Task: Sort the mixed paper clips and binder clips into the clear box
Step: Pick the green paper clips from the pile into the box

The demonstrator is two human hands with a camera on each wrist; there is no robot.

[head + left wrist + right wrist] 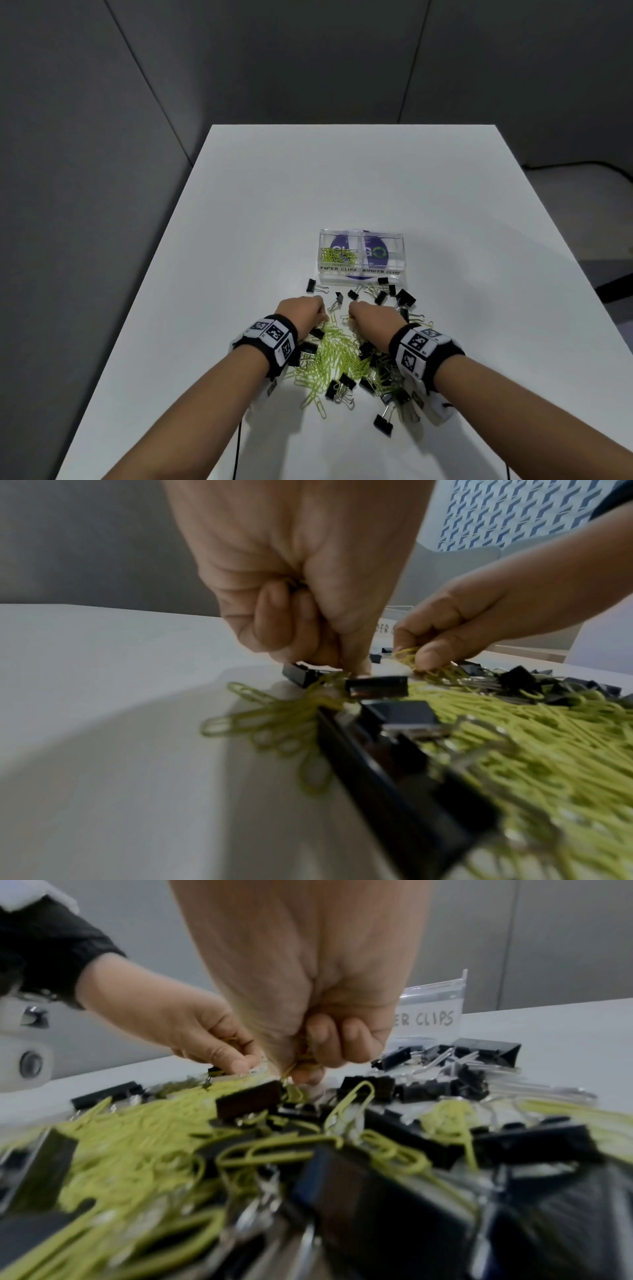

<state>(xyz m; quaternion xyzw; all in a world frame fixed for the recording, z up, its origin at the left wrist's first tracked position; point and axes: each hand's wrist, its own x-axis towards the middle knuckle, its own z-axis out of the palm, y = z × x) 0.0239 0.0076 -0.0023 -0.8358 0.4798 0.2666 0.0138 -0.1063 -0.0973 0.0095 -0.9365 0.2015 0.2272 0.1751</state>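
A clear two-compartment box (pixel 361 274) stands beyond the pile; its left half, labelled PAPER CLIPS, holds green paper clips (pixel 337 255), and the BINDER CLIPS half looks bare. A mixed pile of green paper clips (pixel 337 356) and black binder clips (pixel 342 383) lies between my wrists. My left hand (pixel 317 313) is curled, fingertips down at the pile's far left edge, pinching green clips (pixel 329 679). My right hand (pixel 354 313) is curled too and grips a small bunch of green paper clips (pixel 301 1057) just above the pile.
More black binder clips (pixel 404 298) lie scattered between the pile and the box front, one (pixel 311 285) off to the left. The white table (pixel 352 178) stretches far beyond the box. Grey partition walls surround it.
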